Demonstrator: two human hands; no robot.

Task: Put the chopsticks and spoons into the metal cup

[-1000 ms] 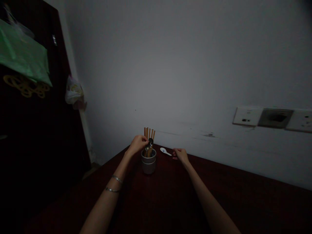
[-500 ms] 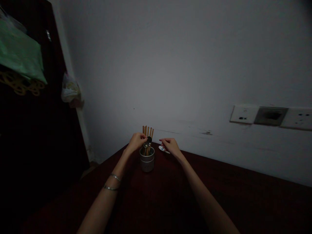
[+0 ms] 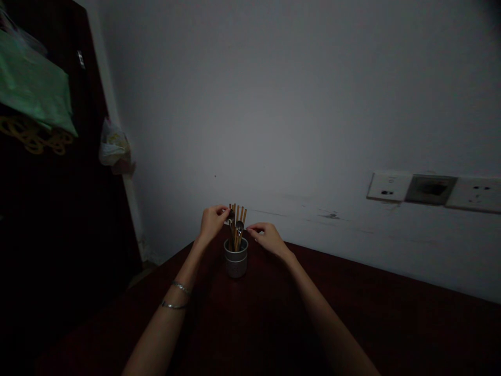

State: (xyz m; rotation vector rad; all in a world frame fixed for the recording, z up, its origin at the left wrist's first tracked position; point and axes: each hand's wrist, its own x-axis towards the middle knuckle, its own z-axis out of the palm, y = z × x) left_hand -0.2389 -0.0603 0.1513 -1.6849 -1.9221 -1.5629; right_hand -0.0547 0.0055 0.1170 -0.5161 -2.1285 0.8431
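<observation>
A grey metal cup (image 3: 236, 265) stands on the dark red table, with several wooden chopsticks (image 3: 241, 213) upright in it. A metal spoon (image 3: 239, 226) leans among them, bowl up. To the left of the chopsticks, my left hand (image 3: 212, 222) is closed in a pinch on the dark, rounded top of another spoon (image 3: 231, 214). My right hand (image 3: 268, 237) is just right of the cup, thumb and fingers pinched together near the chopsticks. What it holds, if anything, is hard to make out; pale bits show beside its fingertips and behind the chopsticks.
The table (image 3: 250, 324) meets a grey wall (image 3: 274, 104) just behind the cup. Wall sockets (image 3: 387, 187) are at the right. On the left, a green cloth (image 3: 35, 83) and a plastic bag (image 3: 113, 146) hang by a dark door (image 3: 50, 209).
My left hand has moved slightly left and up with the spoon. My right hand has shifted left towards the chopsticks; the white, patterned piece under it no longer shows there.
</observation>
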